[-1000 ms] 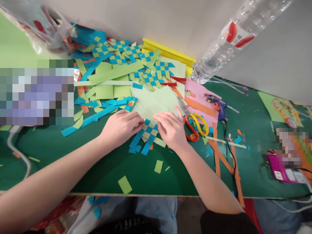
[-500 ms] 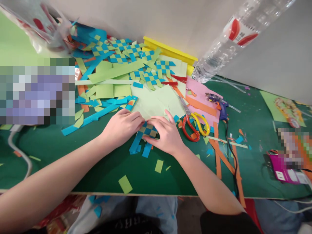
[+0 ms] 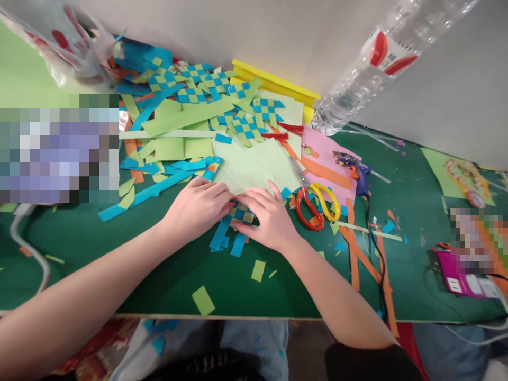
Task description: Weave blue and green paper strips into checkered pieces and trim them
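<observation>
A small woven paper piece (image 3: 240, 213) in blue and pale green checks lies on the green table in front of me, its blue strip ends hanging toward me. My left hand (image 3: 201, 207) is closed at its upper left edge, fingertips pinching the paper. My right hand (image 3: 269, 218) rests on its right side, with the fingers along the top edge, the thumb lower on the weave and the little finger raised. The fingertips of both hands meet at the top and hide part of the weave. Just beyond lies a pale green paper sheet (image 3: 254, 164).
Red-and-yellow scissors (image 3: 317, 203) and a blue glue gun (image 3: 361, 180) lie to the right. Finished woven pieces (image 3: 248, 127) and paper strips are heaped behind. A plastic bottle (image 3: 357, 84) leans at the wall. Orange strips (image 3: 353, 254) and green scraps (image 3: 203, 300) lie nearer.
My hands stay at the woven piece almost unmoved; the right fingers have edged slightly left over its top. The whole view has shifted a little.
</observation>
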The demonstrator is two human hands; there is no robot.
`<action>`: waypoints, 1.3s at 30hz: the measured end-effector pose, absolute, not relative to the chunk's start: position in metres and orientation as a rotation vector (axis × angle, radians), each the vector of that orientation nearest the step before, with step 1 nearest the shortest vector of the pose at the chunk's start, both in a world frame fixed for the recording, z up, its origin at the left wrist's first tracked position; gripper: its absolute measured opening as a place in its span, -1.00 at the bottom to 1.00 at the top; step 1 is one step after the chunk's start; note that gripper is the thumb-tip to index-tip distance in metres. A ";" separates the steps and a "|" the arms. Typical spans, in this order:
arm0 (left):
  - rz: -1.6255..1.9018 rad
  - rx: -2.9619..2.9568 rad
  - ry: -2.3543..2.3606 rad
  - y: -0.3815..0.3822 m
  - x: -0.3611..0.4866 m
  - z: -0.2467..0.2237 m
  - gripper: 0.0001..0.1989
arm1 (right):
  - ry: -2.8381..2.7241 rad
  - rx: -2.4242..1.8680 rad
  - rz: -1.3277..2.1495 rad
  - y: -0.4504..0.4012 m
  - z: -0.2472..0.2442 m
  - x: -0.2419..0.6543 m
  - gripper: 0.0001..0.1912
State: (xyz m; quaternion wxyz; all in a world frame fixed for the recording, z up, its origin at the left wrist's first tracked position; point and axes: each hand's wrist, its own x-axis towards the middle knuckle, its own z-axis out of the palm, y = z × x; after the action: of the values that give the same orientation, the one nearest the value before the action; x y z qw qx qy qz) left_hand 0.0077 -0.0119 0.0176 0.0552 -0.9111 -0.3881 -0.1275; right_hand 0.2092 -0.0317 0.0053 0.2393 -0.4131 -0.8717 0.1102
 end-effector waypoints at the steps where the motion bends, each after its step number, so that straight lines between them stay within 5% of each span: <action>1: -0.395 -2.769 -1.199 -0.012 0.007 0.017 -0.76 | -2.394 -1.137 0.304 -0.032 0.005 0.209 -0.55; 39: -0.492 -2.866 -1.378 -0.012 0.006 0.016 -0.83 | -2.430 -1.176 0.355 -0.030 0.005 0.210 -0.61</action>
State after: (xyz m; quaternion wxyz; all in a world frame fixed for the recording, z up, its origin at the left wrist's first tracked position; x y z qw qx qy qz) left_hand 0.0064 -0.0119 0.0156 -0.0384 -0.8900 -0.4279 -0.1526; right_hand 0.2101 -0.0304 0.0052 0.2079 -0.4224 -0.8730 0.1276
